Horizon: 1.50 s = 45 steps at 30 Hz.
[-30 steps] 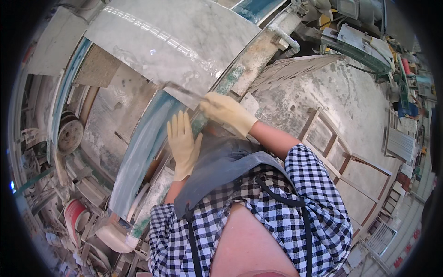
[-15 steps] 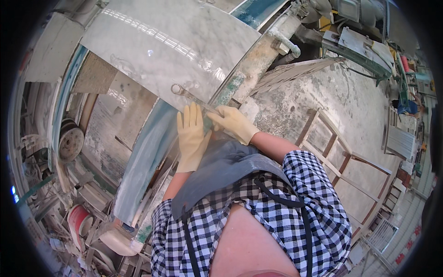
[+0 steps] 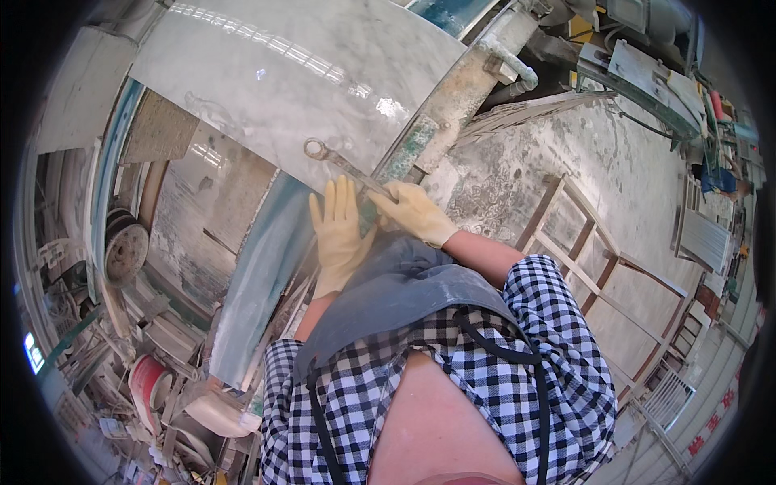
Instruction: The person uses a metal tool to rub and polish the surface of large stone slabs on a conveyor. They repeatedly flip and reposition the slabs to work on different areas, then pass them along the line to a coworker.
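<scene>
My right hand (image 3: 412, 212), in a cream rubber glove, is closed round the near end of a metal ring wrench (image 3: 352, 168). The wrench's ring end reaches out over the corner of a glossy pale marbled slab (image 3: 267, 81). My left hand (image 3: 339, 230), gloved alike, is open beside it, its fingers stretched out and slightly apart at the slab's near edge. What lies beneath my left palm is hidden. A dark grey apron (image 3: 396, 279) covers my front just below both hands.
A wooden frame (image 3: 578, 242) stands on the stained floor at the right. On the left are a blue-grey curved panel (image 3: 259, 275), a dusty round wheel (image 3: 127, 252) and piled scraps. A crusted beam (image 3: 461, 101) runs along the slab's right edge.
The view has shifted slightly. My left fingers are spread a little wider. The wrench stays in my right hand and its ring end sits slightly farther up and right in the view.
</scene>
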Available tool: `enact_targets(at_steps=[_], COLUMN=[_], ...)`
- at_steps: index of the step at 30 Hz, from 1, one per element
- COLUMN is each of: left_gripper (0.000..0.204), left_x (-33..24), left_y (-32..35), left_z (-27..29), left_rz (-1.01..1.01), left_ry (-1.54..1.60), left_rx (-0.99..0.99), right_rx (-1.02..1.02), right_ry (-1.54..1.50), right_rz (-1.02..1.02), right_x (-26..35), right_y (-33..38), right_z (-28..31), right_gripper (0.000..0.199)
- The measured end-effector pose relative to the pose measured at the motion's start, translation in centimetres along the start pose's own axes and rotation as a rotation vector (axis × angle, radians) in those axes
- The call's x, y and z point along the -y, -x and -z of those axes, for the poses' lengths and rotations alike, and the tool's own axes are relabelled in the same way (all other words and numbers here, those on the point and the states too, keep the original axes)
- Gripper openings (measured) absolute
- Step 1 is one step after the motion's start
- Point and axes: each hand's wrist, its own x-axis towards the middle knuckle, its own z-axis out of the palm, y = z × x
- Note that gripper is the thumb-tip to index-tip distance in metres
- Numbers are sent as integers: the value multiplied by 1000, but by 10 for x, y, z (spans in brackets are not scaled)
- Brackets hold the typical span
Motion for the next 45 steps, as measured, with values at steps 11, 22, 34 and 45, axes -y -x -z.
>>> enact_targets(at_steps=[11, 22, 34, 45], left_gripper=[99, 88, 47, 63], left_x=[-5, -6, 29, 158], left_y=[-1, 11, -3, -106], left_z=[5, 9, 3, 41], left_rz=[31, 62, -89, 705], left_ry=[96, 75, 241, 787], left_rx=[-27, -142, -312, -715], right_rx=[11, -17, -156, -490], right_ry=[-2, -120, -288, -350], right_rz=[37, -47, -3, -26], right_x=[8, 11, -25, -47], right_y=[7, 29, 44, 49], right_z=[3, 12, 15, 27], right_gripper=[40, 37, 34, 41])
